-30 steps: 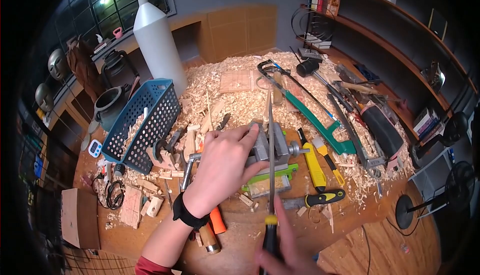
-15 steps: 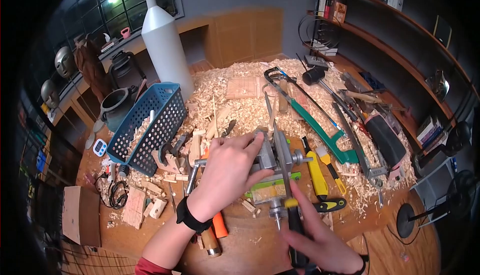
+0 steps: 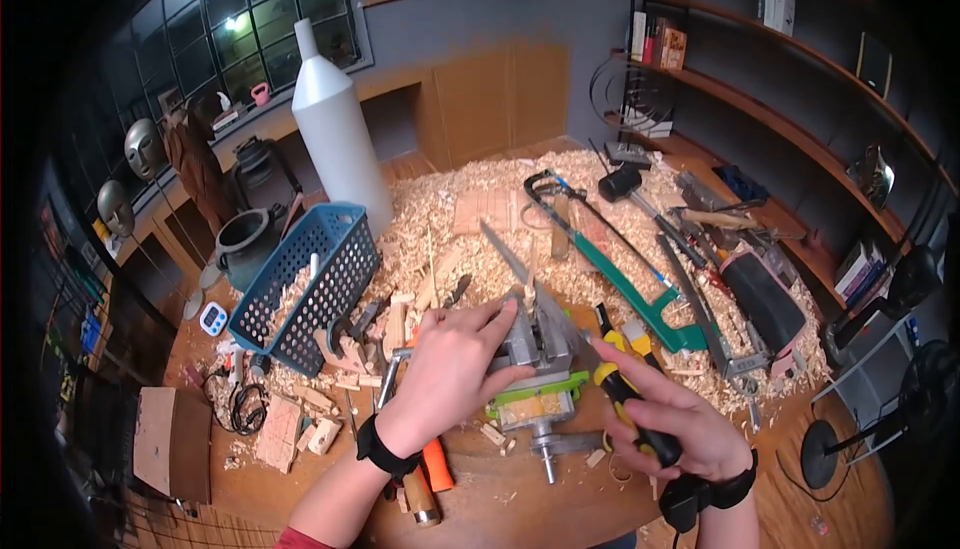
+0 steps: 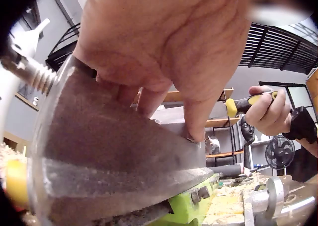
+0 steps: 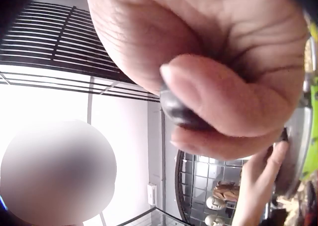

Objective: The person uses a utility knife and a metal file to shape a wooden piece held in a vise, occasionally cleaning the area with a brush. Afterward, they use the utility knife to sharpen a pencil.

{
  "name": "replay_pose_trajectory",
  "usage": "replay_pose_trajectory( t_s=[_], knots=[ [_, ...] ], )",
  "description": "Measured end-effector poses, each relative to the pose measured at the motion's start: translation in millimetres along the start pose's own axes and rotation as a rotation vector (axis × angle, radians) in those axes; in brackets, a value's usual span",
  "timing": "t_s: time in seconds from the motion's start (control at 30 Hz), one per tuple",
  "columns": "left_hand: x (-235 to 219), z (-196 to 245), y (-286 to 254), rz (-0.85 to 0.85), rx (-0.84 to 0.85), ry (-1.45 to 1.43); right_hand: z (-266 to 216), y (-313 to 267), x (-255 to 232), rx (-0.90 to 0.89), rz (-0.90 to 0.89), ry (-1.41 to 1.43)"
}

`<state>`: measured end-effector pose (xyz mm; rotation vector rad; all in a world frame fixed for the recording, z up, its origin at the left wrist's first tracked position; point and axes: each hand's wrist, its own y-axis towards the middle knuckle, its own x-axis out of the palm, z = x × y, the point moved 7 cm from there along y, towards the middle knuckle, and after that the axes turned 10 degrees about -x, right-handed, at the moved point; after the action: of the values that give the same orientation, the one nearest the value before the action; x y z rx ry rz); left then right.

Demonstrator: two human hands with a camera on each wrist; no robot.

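Note:
My left hand (image 3: 450,359) rests on the grey metal vise (image 3: 560,349), index finger and thumb stretched along its jaw. The left wrist view shows the palm above the vise's dark side, fingertips at its top edge. A slim piece of wood (image 3: 531,287) stands up from the vise. In my right hand (image 3: 690,419) I grip a file by its black-and-yellow handle (image 3: 614,385). The file's long narrow blade (image 3: 505,251) slants away to the left across the vise, right at the wood. The right wrist view shows fingers curled around the dark handle end (image 5: 179,109).
Wood shavings (image 3: 440,199) cover the back of the table. A blue perforated basket (image 3: 300,289) stands left; a green hacksaw (image 3: 630,284) and black mallet (image 3: 622,185) lie right. Near the left forearm is a wooden-handled tool (image 3: 420,499). Yellow-handled tools lie beside the vise.
The right hand has moved right and forward, and the file has swung from nearly straight ahead to a leftward slant. My left hand has stayed on the vise. The head view has tilted up slightly.

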<state>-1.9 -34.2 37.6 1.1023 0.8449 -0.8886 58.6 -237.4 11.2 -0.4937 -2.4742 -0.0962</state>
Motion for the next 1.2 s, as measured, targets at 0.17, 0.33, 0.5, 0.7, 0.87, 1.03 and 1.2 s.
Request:
replay_pose_trajectory(
  t_s=[0.17, 0.33, 0.5, 0.7, 0.87, 1.03, 1.2],
  knots=[
    [1, -2, 1, -0.013, 0.045, -0.022, -3, -30, -26, -0.153, 0.011, -0.085],
    [5, -12, 11, -0.028, 0.131, 0.033, 4, -74, -41, -0.165, 0.118, -0.077],
    [8, -29, 34, -0.19, 0.307, -0.144, 16, -108, -50, -0.163, 0.336, -0.231],
    [5, -11, 25, -0.169, 0.073, -0.089, 18, -118, -28, -0.192, 0.243, -0.207],
    [16, 16, 14, 0.129, -0.124, 0.029, 22, -115, -14, -0.169, 0.24, -0.23],
    [17, 8, 17, 0.136, -0.038, -0.06, 38, -115, -14, -0.166, 0.279, -0.18],
    [12, 1, 16, -0.036, 0.13, -0.223, 40, -106, 20, -0.227, 0.205, -0.301]
  ],
)
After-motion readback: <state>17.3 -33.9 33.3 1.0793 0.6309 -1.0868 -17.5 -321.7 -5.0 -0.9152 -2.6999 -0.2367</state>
